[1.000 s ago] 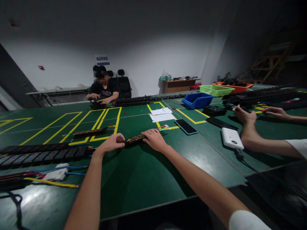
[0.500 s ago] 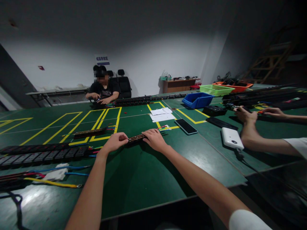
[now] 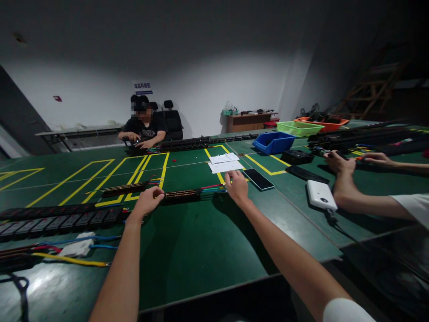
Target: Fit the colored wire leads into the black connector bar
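Note:
A dark strip with copper bars [image 3: 182,195] lies across the green table [image 3: 201,250], and coloured wires [image 3: 211,188] run from its right end. My left hand [image 3: 147,201] is curled on the strip's left end and holds it. My right hand [image 3: 237,187] is at the far end of the coloured wires, fingers closed over their tips.
Long black socket strips [image 3: 56,217] and loose coloured wires with a white part [image 3: 78,248] lie at the left. A second copper strip [image 3: 124,188], white papers [image 3: 224,162], a phone [image 3: 258,179] and a white power bank [image 3: 321,195] lie around. A co-worker's arms [image 3: 358,197] rest at right; another person [image 3: 144,125] sits opposite.
My right hand has slid right along the strip, from its middle out to the wire ends. The left hand has shifted slightly left on the strip's end.

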Demonstrator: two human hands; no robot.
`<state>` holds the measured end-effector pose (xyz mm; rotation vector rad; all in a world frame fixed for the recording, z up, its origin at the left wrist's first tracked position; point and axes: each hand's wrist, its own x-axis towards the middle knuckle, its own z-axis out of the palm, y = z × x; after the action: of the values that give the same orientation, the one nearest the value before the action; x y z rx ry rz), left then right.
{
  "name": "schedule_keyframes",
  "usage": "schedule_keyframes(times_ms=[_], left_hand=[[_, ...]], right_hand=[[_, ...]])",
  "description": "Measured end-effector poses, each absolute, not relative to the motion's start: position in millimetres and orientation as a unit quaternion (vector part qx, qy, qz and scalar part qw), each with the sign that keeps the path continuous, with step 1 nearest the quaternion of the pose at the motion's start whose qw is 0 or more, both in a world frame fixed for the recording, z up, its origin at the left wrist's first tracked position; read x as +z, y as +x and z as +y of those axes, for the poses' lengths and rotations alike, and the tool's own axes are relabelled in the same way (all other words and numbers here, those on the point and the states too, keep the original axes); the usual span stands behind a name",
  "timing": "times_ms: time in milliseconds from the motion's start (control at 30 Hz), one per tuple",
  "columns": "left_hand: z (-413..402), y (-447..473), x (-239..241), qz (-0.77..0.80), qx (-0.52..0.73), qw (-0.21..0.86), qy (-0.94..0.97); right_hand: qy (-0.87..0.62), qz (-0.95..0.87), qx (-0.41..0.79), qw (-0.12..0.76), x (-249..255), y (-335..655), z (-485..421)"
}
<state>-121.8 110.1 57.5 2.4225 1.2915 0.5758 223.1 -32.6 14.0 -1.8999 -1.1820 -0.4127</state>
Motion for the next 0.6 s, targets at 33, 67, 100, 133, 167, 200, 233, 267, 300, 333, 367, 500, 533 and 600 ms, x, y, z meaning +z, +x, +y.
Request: schedule_keyframes(times_ms=[33,67,100,133,167,200,233,267,300,333,367,500,533,600], left_hand=[[109.6,-121.5,58.0,0.452,0.200,0.154,0.856],[107.5,-119.2,59.1,0.451,0.205,0.131,0.859],[103.7,-114.7,60.6,0.448,0.211,0.096,0.864],[98.1,-108.1,62.3,0.448,0.225,0.054,0.864],[91.1,-99.8,64.0,0.441,0.235,0.024,0.866],[83.0,-90.2,65.2,0.424,0.242,0.013,0.873],[74.5,-80.0,65.4,0.405,0.243,0.016,0.881],[66.2,-70.0,64.5,0.392,0.243,0.022,0.887],[58.8,-60.8,62.3,0.377,0.236,0.029,0.895],[52.6,-52.9,58.6,0.359,0.225,0.035,0.905],[47.9,-46.7,53.9,0.345,0.218,0.037,0.912],[44.2,-37.3,31.8,0.327,0.205,0.020,0.922],[45.6,-37.6,27.6,0.326,0.204,0.014,0.923],[48.8,-39.2,22.4,0.332,0.202,0.006,0.921]], right_hand=[[-0.771,-0.462,-0.145,0.413,12.8,225.0,-32.5],[-0.780,-0.457,-0.130,0.407,11.8,225.4,-32.5],[-0.785,-0.455,-0.121,0.402,11.3,224.5,-32.5],[-0.785,-0.459,-0.117,0.398,11.2,222.7,-32.6],[-0.782,-0.467,-0.119,0.395,11.6,220.2,-33.0],[-0.779,-0.474,-0.124,0.391,12.3,217.4,-33.7],[-0.776,-0.482,-0.129,0.386,13.2,214.6,-34.5],[-0.779,-0.483,-0.132,0.377,14.2,211.8,-35.6],[-0.786,-0.479,-0.133,0.367,15.1,209.3,-36.7],[-0.794,-0.474,-0.134,0.356,15.9,207.0,-37.7],[-0.803,-0.467,-0.135,0.346,16.4,205.0,-38.6],[-0.817,-0.455,-0.133,0.327,16.1,199.3,-39.6],[-0.813,-0.462,-0.131,0.330,15.7,198.4,-39.4],[-0.791,-0.487,-0.131,0.347,14.9,197.3,-38.7]])
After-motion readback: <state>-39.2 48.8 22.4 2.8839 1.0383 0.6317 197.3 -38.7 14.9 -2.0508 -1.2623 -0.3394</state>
